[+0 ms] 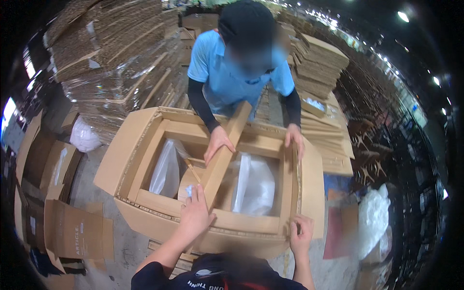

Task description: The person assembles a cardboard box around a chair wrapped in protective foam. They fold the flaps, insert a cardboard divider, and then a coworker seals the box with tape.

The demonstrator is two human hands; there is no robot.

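A large open cardboard box [145,205] stands in front of me, lined along its inner walls with long cardboard pieces. A long folded cardboard beam [224,162] lies slantwise across its middle, its far end raised above the far rim. My left hand [195,215] grips the beam's near end, fingers along its left side. At the near right corner, my right hand [301,229] has curled fingers on the box's edge. Inside are two items in translucent wrap, one left [166,169] and one right [253,186]; the wrap hides what they are.
Opposite me a co-worker [241,67] in a light blue shirt has one hand on the beam and another on the right rim. Stacked flat cardboard [116,53] rises behind left, with more [319,63] behind right. Opened cartons [77,232] and bagged white material [374,222] flank the box.
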